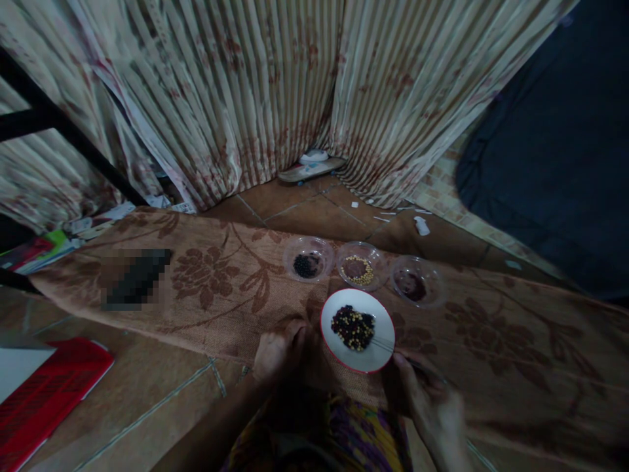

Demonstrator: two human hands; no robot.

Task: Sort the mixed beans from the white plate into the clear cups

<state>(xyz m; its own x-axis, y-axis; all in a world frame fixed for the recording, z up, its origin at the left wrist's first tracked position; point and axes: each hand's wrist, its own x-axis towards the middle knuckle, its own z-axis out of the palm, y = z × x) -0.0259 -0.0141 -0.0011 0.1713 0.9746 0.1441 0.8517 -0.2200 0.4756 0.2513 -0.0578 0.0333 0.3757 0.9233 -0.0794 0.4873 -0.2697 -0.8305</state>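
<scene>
A white plate with a red rim [383, 314] rests on the brown cloth, bearing a mixed heap of dark and yellow beans [352, 328]. My right hand [435, 400] is at the plate's lower right, closed around thin metal tweezers [384, 343] whose tips reach the heap's edge. To the left of the plate, my left hand [279, 351] lies loosely closed on the cloth; nothing shows in it. Behind the plate stand three clear plastic bowls: the left bowl [322, 252] has black beans, the middle bowl [361, 248] yellow ones, the right bowl [430, 275] a few dark red ones.
A patterned brown cloth [211, 282] covers the long low surface. A blurred-out dark object [140, 278] lies at its left. Striped curtains [275, 85] hang behind, with a skateboard [312, 170] on the tiled floor below. A red box [59, 393] sits at lower left.
</scene>
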